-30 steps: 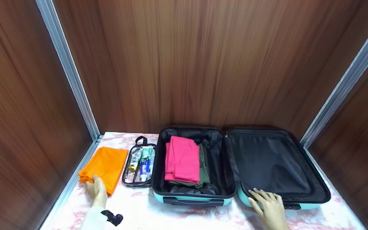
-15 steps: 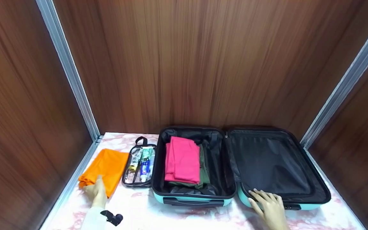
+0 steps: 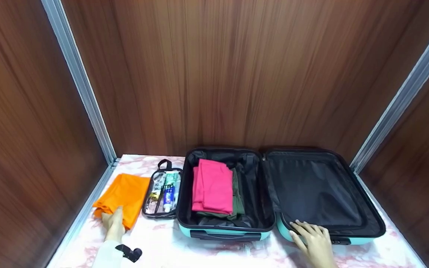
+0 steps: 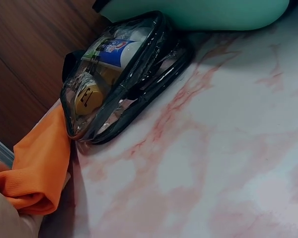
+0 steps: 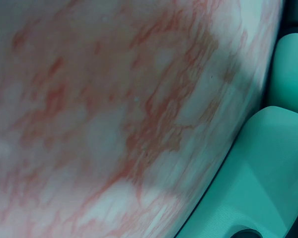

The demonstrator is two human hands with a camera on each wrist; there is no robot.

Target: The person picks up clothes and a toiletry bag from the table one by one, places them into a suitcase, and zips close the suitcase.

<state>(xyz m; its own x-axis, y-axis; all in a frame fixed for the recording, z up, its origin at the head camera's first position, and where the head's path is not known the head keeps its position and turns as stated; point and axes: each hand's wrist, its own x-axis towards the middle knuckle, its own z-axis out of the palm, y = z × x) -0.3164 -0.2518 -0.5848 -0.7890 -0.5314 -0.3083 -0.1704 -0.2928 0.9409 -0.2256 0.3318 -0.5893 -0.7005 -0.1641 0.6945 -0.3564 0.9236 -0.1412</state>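
Note:
At the left end of the marble-patterned table lies a folded orange cloth (image 3: pixel 129 193). My left hand (image 3: pixel 114 225) pinches its near edge, thumb on top and fingers underneath; the left wrist view shows the cloth (image 4: pixel 42 163) bunched over the hand (image 4: pixel 10 213). An opened mint-green suitcase (image 3: pixel 220 235) with black lining stands at centre right. Its left half holds a folded pink cloth (image 3: pixel 214 186) on top of a dark green one (image 3: pixel 238 193). My right hand (image 3: pixel 315 240) rests with relaxed fingers on the near rim of the right half (image 3: pixel 318 193).
Between the orange cloth and the suitcase lies a clear toiletry bag (image 3: pixel 162 193) with black trim, a toothpaste tube visible inside. Wood-grain panels (image 3: pixel 222 74) with metal corner strips (image 3: pixel 88 82) enclose the table (image 3: pixel 173 247) at the back and sides.
The left hand's thumb has come onto the orange cloth's near edge, and the fingers have slid under it. The cloth has shifted slightly. The right hand stays in place.

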